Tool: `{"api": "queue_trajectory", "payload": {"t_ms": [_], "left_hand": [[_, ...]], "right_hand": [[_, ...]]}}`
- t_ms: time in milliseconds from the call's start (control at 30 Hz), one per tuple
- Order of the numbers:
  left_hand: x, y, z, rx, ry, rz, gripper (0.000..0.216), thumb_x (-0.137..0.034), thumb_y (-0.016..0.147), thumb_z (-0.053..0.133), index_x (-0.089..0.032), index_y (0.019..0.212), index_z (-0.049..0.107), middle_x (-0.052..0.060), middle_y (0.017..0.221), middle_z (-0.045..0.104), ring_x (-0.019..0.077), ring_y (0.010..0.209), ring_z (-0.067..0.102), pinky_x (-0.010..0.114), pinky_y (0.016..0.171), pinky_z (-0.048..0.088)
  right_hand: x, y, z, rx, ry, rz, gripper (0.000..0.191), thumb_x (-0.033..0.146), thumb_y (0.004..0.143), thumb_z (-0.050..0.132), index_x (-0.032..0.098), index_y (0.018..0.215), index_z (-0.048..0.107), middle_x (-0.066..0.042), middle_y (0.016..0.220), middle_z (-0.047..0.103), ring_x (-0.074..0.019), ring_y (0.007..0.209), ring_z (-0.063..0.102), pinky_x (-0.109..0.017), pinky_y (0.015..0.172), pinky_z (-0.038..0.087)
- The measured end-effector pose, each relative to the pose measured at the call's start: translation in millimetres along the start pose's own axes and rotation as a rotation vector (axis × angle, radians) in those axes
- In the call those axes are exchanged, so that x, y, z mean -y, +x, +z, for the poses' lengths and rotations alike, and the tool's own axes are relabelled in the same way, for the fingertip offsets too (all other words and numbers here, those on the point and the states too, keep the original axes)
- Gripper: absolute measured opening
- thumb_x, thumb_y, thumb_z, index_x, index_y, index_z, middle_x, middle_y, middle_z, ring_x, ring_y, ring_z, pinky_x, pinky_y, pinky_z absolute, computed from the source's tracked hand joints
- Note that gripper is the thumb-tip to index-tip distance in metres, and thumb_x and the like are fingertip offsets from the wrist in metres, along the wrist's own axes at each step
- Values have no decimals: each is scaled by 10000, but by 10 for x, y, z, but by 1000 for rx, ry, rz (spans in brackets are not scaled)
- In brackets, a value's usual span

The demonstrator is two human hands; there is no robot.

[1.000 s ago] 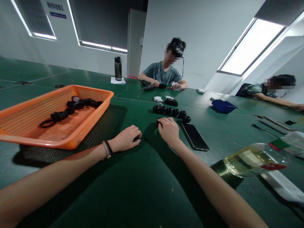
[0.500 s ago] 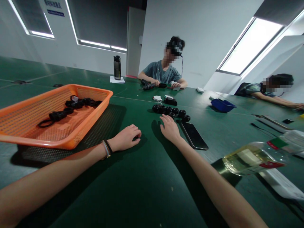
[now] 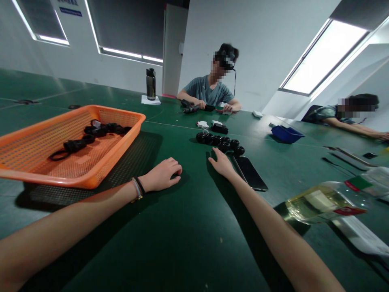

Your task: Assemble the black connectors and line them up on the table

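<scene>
Glossy black rounded pieces (image 3: 216,140) — close-set, on green table (image 3: 182,227)

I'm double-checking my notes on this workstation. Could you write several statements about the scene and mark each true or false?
1. The orange basket holds black corded items. True.
2. The left hand is gripping the smartphone. False: the left hand is loosely curled, with nothing visible in it.
3. The right hand is near the round black pieces. True.
4. The dark water bottle stands inside the basket. False: the dark water bottle stands on white paper.
5. The blue tray is farther away than the smartphone. True.
</scene>
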State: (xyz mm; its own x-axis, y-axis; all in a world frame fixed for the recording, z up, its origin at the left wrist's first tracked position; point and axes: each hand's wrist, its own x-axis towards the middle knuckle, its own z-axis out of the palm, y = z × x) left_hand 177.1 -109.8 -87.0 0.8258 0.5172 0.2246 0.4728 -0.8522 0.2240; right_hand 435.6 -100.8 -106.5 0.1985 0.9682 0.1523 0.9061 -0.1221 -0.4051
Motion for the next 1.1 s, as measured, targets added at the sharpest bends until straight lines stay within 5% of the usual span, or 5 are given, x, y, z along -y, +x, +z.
{"api": "queue_trajectory", "payload": {"t_ms": [267, 533, 767, 1033, 1100], "left_hand": [[3, 1, 4, -4, -6, -8, 81, -213, 807, 497, -149, 789, 542, 53, 819, 552, 187, 838, 472, 308, 784, 410], [-11, 5, -18, 17, 0, -6, 94, -213, 813, 489, -140, 783, 540, 60, 819, 553, 187, 831, 473, 307, 778, 410], [-62, 11, -43, 95, 91, -25, 137, -255, 822, 492, -146, 872, 558, 72, 889, 565, 209, 906, 478, 332, 832, 402], [-452, -94, -665, 597, 185, -50, 336, -408, 811, 513, -177, 1045, 581, 101, 1007, 614, 231, 893, 567, 304, 744, 430], [-446, -92, -877, 560, 226, -119, 351, -447, 817, 478, -203, 1042, 591, 82, 1003, 629, 215, 850, 585, 278, 699, 425]], "right_hand": [[-60, 56, -64, -118, 93, 199, 567, 302, 815, 423, 63, 1322, 339, -151, 1335, 431, -257, 1237, 404, -382, 1022, 332], [38, -45, 42, -12, -118, -63, 424, 279, 841, 393, 101, 1211, 501, -121, 1321, 455, -245, 1255, 367, -384, 1053, 273], [419, -279, 105, 163, -251, -296, 508, 404, 879, 320, 175, 1330, 362, -104, 1428, 297, -291, 1328, 230, -499, 1057, 207], [874, -655, 103, 354, -242, -600, 648, 536, 853, 312, 170, 1382, 238, -137, 1468, 143, -308, 1358, 84, -562, 1061, 115], [1025, -828, 109, 383, -210, -747, 670, 565, 835, 334, 170, 1371, 263, -153, 1463, 160, -317, 1355, 101, -586, 1050, 114]]}}
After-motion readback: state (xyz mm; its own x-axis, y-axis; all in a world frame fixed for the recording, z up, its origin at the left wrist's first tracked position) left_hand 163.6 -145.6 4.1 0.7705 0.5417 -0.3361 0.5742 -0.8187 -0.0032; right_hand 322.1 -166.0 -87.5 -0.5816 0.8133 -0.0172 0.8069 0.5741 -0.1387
